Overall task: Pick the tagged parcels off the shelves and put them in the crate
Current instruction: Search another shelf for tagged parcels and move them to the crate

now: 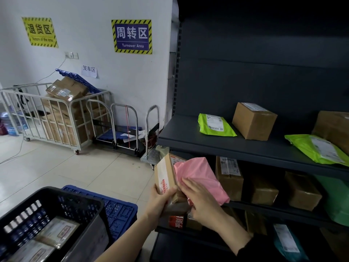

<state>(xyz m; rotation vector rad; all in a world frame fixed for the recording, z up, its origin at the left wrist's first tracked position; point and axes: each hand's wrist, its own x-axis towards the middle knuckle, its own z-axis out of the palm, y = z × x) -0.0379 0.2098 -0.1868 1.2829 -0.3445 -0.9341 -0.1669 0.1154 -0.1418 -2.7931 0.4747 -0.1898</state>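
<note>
Head view
L hand [160, 202]: grips small brown cardboard box w/ red-white label [164, 175], upright, just off left front corner of dark grey metal shelf unit [207, 146], mid-tier height.
R hand [201, 195]: fingers straight, lying flat on pink plastic mailer bag [200, 173]; bag touches box, at unit's mid-tier front.
Crate: black plastic mesh crate [90, 208], lower left of unit; flat labelled parcels [56, 231] inside.
Upper tier: lime-green mailer [215, 125] beside brown carton [254, 121].

white wall [85, 25] across the upper left with a yellow sign [40, 32] and a blue sign [131, 36]; pale tiled floor [66, 171] below; metal cage cart [54, 118] at left centre.
</note>
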